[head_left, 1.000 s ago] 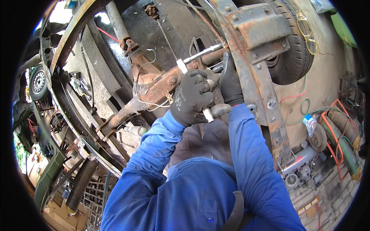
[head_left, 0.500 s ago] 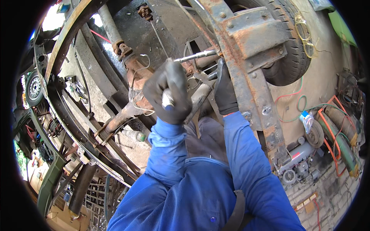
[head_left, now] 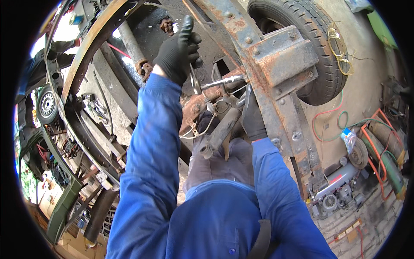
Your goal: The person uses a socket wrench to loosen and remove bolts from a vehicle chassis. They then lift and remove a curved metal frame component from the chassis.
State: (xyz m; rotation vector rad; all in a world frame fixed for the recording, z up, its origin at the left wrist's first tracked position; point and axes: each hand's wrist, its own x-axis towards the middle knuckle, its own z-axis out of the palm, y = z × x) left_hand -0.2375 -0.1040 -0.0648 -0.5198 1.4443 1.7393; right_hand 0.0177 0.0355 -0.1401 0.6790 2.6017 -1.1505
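Note:
My left hand [head_left: 177,55], in a black glove, is raised beyond the axle with its thumb up and the other fingers curled round a ratchet handle. The ratchet [head_left: 196,83] hangs below the fist. Its head meets a shiny extension bar [head_left: 222,82], which runs right to the rusty frame rail [head_left: 269,88]. My right hand [head_left: 254,116], also gloved, is closed against the rail's inner side, below the bar's far end. A metal rod-like tool end [head_left: 241,100] sticks out of it; the rest is hidden by the glove.
A rusty axle [head_left: 194,105] and a loose-ended tube [head_left: 217,134] lie close in front of my legs. Beyond the rail stands a tyre [head_left: 315,47]. A compressor [head_left: 338,179] and gas cylinders [head_left: 381,146] with hoses are at the right. A curved frame rail [head_left: 71,82] spans the left.
My left hand has swung forward and left, away from my body, turning the ratchet handle with it. My right hand stays by the rail. The view has shifted slightly.

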